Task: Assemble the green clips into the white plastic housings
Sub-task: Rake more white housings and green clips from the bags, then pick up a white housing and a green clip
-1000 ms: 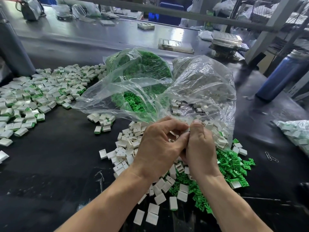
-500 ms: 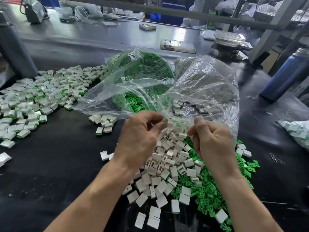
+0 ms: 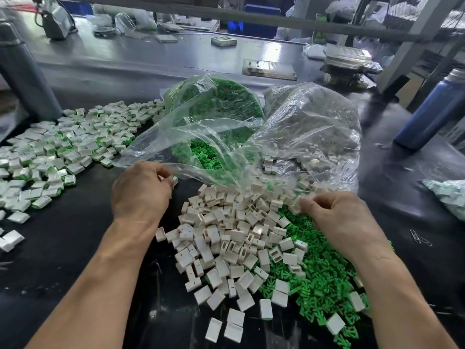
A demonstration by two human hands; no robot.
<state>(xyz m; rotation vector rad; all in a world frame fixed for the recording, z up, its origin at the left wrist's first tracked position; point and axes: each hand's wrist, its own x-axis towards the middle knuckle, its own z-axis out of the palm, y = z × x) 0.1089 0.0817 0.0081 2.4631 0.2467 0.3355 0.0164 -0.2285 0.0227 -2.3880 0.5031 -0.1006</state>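
Dark worktable [image 3: 63, 248] in cluttered workshop; blue bottle [image 3: 427, 109] far right. White housings [image 3: 226, 238] heaped centre, no common axis, openings facing all ways. Green clips [image 3: 327, 280] piled beside, right. Left hand [image 3: 141, 195] pinching one small white housing [image 3: 174, 181]. Right hand [image 3: 337, 215] curled; grip contents not discernible.

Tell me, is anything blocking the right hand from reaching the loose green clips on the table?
Nothing visible does. The right hand hovers right over the green clips, pinching a white housing at its fingertips. Only scattered white housings lie on parts of the green pile; the clear bag sits farther back.
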